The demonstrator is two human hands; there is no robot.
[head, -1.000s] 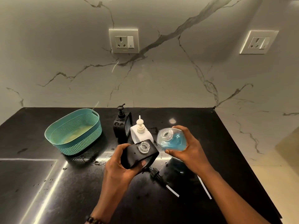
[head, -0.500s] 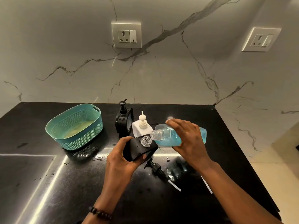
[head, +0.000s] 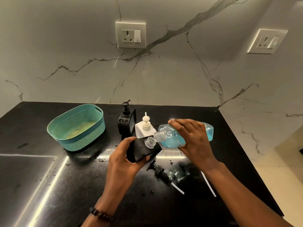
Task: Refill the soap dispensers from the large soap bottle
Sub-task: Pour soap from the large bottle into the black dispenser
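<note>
head view: left hand (head: 123, 163) grips an uncapped black dispenser (head: 142, 150), tilted, held just above the black counter (head: 49, 185) near its middle; fingers curl round the body. right hand (head: 193, 141) grasps the large soap bottle (head: 172, 138) w/ blue soap, tipped almost flat, fingers wrapped over its top. bottle's clear neck (head: 159, 135) sits just above and beside the dispenser's clear threaded mouth (head: 150, 142), nearly touching; no stream of soap can be made out. a removed black pump (head: 159, 171) w/ its white tube lies on the counter toward the near edge, a second white tube (head: 208, 184) to its right. toward the back edge stand another black dispenser (head: 126, 120) and a white dispenser (head: 144, 128), both capped, w/ a teal basket (head: 77, 126) toward the left edge.

step judged: start of pour into 1st dispenser. next move calls for keeping the mouths aligned, tilting the bottle a bit further, slow flow so nothing overruns; 2 dispensers seem yet to do.
</note>
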